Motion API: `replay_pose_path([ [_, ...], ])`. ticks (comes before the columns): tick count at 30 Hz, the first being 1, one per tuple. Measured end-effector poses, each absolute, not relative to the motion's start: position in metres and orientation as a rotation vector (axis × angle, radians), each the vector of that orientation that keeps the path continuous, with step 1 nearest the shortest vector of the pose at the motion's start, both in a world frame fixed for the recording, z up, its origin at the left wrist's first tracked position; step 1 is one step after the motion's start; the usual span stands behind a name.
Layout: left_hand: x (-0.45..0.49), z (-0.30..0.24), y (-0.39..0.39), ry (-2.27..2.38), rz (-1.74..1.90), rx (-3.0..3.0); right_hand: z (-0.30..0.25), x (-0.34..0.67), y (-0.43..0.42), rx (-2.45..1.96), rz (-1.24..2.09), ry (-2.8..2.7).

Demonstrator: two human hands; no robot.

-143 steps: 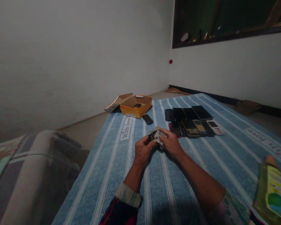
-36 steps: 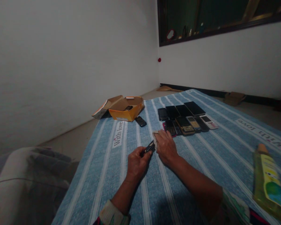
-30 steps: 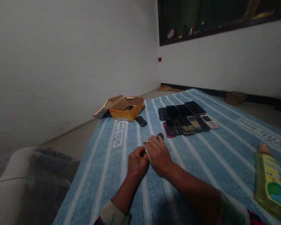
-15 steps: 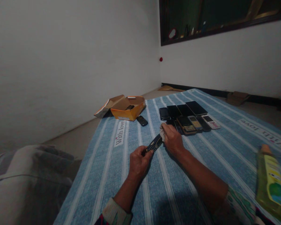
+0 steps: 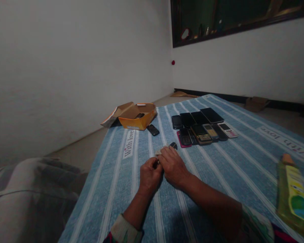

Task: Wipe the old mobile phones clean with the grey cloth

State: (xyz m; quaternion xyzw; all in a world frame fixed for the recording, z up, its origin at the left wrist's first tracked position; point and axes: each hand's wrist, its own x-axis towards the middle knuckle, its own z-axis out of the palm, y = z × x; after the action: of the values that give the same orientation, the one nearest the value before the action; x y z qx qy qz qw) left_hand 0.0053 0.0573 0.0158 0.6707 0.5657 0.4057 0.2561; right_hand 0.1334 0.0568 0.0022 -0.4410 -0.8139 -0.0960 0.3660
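My left hand (image 5: 151,173) is closed on the near end of a dark keypad phone (image 5: 173,145), which is held slantwise above the striped cloth. Wrapped over the middle of that phone, my right hand (image 5: 172,166) presses a whitish cloth (image 5: 158,152) against it. Only the phone's far tip shows past my fingers; its keys and screen are hidden. Beyond my right hand, a pink-edged keypad phone (image 5: 184,137) lies at the near left of a group of several phones. Another dark phone (image 5: 153,130) rests alone beside an open orange box.
The orange box (image 5: 134,124) has its lid folded left and a phone (image 5: 140,115) inside. A large black tablet or phone (image 5: 212,115) lies at the group's back right. A bottle of yellow-green liquid (image 5: 292,199) is at right. Blue striped cloth (image 5: 116,189) covers the surface.
My right hand has slid with the cloth from the phone's far end back toward my left hand, covering the keypad. The pink-edged phone is now uncovered. My left hand stays in place.
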Motion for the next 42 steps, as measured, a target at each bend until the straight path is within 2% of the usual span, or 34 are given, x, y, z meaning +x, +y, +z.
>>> replay_pose_path([
  [4, 0.004, 0.013, 0.058, 1.514, 1.105, 1.816, -0.003, 0.136, 0.058, -1.131, -0.255, -2.07],
  [12, 0.005, 0.011, 0.058, 1.518, 1.08, 1.76, -0.007, 0.159, 0.076, -1.42, -0.223, -1.934],
  [19, 0.006, 0.017, 0.058, 1.502, 1.105, 1.774, -0.019, 0.126, 0.056, -1.278, -0.305, -1.957],
  [27, 0.005, 0.014, 0.059, 1.504, 1.069, 1.773, -0.011, 0.154, 0.073, -1.391, -0.217, -1.921],
  [34, 0.004, 0.015, 0.06, 1.49, 1.129, 1.807, -0.021, 0.125, 0.052, -1.23, -0.303, -1.978],
  [42, 0.005, 0.014, 0.06, 1.497, 1.088, 1.76, -0.011, 0.151, 0.066, -1.313, -0.213, -1.93],
])
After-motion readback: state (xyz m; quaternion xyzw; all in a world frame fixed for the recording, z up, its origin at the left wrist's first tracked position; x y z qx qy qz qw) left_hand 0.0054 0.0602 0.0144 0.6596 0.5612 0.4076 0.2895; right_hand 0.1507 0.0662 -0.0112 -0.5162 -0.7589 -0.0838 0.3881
